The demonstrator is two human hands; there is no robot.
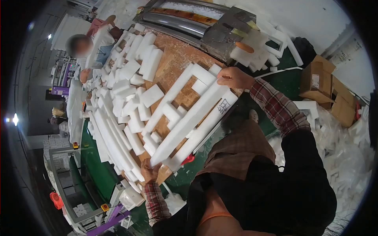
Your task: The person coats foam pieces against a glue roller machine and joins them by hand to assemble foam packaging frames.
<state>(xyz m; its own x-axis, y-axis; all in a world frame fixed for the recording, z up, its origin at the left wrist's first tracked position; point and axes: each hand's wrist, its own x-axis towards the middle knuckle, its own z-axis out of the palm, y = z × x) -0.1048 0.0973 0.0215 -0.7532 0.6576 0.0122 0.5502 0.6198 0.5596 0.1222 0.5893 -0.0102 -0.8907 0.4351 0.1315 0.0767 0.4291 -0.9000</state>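
Observation:
A long white foam bar (189,121) lies slantwise between my two hands above the brown worktable (172,46). My right hand (235,78) grips its upper end with the fingers pinched. At the lower end, my left hand (150,170) is closed around the bar's tip. Beside the bar, nearer my body, is another long foam strip (212,118) with black writing on it. On the far side sits a white foam frame (167,96) with small foam blocks inside it.
Many white foam blocks (151,95) are piled across the table. A roller machine (177,21) stands at the far end. A co-worker (103,43) is at the upper left. Cardboard boxes (321,80) and plastic bags (338,157) are on the right.

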